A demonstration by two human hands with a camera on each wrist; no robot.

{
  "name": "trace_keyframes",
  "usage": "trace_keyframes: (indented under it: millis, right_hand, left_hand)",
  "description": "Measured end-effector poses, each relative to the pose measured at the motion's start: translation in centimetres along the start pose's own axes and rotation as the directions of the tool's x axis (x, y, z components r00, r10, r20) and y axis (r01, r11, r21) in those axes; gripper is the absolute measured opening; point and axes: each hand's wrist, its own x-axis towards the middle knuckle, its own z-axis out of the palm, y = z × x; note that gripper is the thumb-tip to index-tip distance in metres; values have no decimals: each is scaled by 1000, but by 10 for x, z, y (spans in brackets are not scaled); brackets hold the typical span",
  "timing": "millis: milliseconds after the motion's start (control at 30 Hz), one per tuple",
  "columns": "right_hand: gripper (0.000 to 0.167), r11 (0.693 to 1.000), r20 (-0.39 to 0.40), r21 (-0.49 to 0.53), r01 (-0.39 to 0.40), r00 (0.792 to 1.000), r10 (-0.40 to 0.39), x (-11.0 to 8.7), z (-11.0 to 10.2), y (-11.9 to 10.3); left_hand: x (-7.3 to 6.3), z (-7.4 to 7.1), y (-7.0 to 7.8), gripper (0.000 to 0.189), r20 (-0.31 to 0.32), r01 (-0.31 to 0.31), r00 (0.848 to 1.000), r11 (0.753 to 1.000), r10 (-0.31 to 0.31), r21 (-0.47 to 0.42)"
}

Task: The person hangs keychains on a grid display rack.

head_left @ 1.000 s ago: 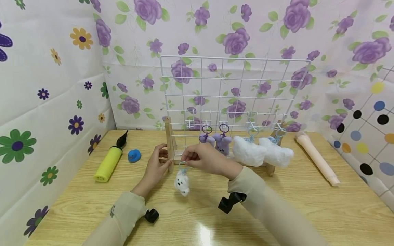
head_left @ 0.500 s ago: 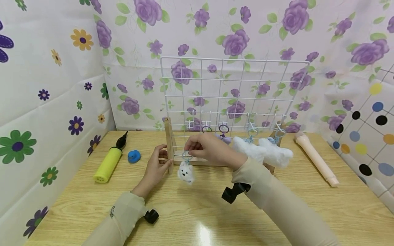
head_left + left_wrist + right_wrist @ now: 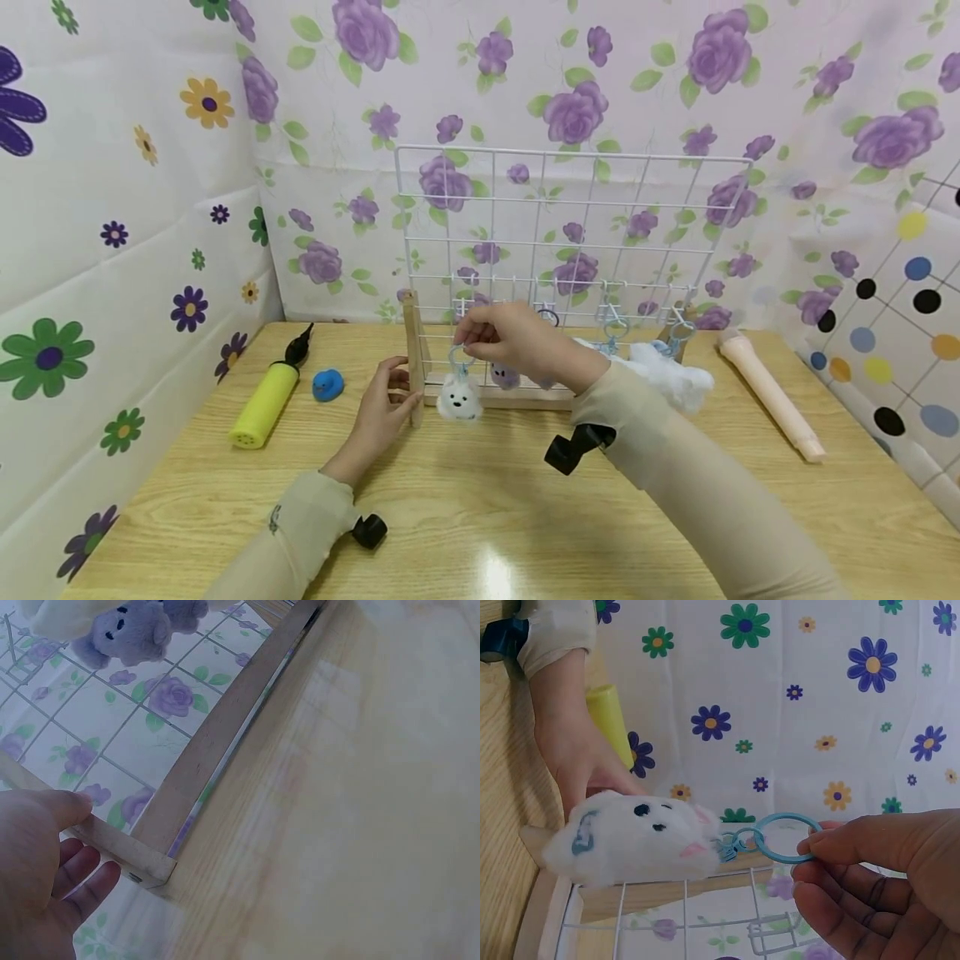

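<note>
A white plush dog keychain (image 3: 460,398) with a black nose hangs from a light blue ring (image 3: 759,829). My right hand (image 3: 517,337) pinches that ring between thumb and fingers, in front of the left part of the white wire grid rack (image 3: 540,199). A bare white hook (image 3: 772,934) shows close to these fingers in the right wrist view. At the rack's left end, my left hand (image 3: 381,408) holds the wooden post (image 3: 413,350), thumb on one side and fingers on the other. Purple plush keychains (image 3: 131,634) hang on the rack, partly hidden by my right hand in the head view.
White plush keychains (image 3: 667,375) hang on the rack's right side. A yellow balloon pump (image 3: 266,404) and a blue rubber duck (image 3: 327,385) lie to the left on the wooden table (image 3: 450,517). A pale pink tube-shaped thing (image 3: 771,396) lies at the right.
My right hand has moved up toward the grid, and the white plush dog keychain has risen and turned its face forward. My left hand stays on the post.
</note>
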Motion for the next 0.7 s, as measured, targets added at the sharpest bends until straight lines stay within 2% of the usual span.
trace_keyframes:
  millis: [200,700]
  right_hand:
    - [11,1000,-25,-17,7,1000,-8,7,-8,1]
    - [11,997,-91,-40,-73,993,69,25,-21,4]
  left_hand:
    - [0,0,0,56,8,12,1000,1000,-12,-2]
    - [0,0,1,56,-1,-9,1000,1000,9,-1]
